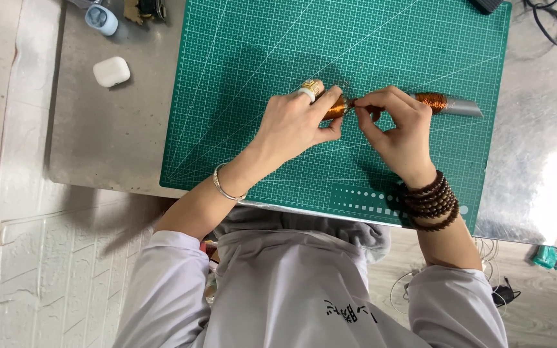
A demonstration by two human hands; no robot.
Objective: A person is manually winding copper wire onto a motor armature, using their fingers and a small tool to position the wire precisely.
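Both hands meet over a green cutting mat [240,77]. My left hand [298,122], with a large ring and a thin silver bangle, pinches a small coil of copper-coloured wire [336,107]. My right hand [398,129], a dark beaded bracelet wound around its wrist, pinches the same wire just right of the coil. Behind the right hand lies a grey rod [462,107] wrapped with copper wire [432,101], pointing right. How the coil joins the rod is hidden by the fingers.
The mat lies on a grey table [111,135]. A white earbud case [111,71] and a pale blue case [101,19] sit at the far left. Black cables [552,19] trail at the far right corner. A small green object [546,256] lies on the floor.
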